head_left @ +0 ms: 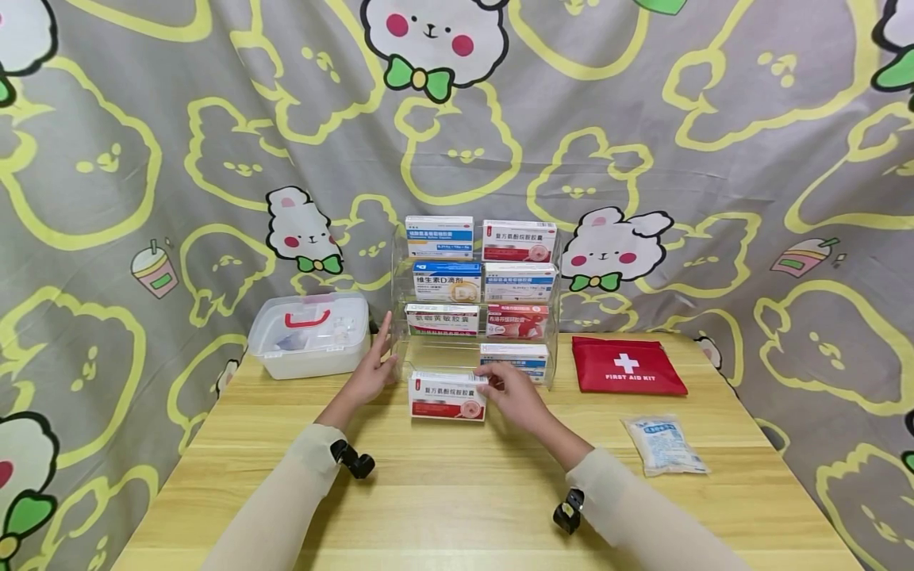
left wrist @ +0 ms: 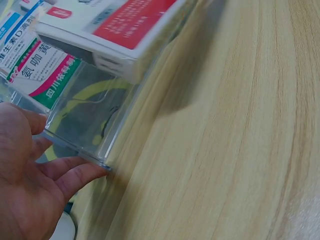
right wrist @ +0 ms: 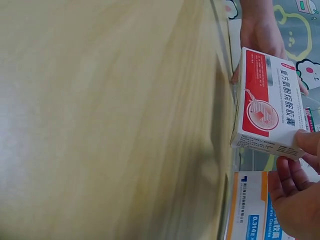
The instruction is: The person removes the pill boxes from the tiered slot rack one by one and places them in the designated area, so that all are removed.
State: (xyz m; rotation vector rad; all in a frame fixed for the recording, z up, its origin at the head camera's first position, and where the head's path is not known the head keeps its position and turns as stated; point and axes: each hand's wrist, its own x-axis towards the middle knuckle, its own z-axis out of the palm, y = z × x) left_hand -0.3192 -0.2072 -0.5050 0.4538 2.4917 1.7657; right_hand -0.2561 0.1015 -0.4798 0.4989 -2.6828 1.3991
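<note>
A white-and-red medicine box (head_left: 447, 398) is pinched at its upper right corner by my right hand (head_left: 520, 399), thumb in front. It is in front of the bottom left slot of a clear tiered display rack (head_left: 437, 350). My left hand (head_left: 367, 374) touches the rack's left side with extended fingers; in the left wrist view the fingertips (left wrist: 95, 171) meet its lower edge. Medicine boxes fill the upper tiers, among them a vitamin D box (head_left: 447, 281) and a red box (head_left: 517, 321). A blue-and-white box (head_left: 516, 361) sits in the bottom right slot, partly hidden by my right hand.
To the rack's left stands a translucent lidded plastic case (head_left: 309, 349) with a red handle. A red first aid pouch (head_left: 628, 366) and a small white packet (head_left: 666, 446) lie to the right. A patterned curtain (head_left: 457, 170) hangs behind the wooden table (head_left: 443, 507).
</note>
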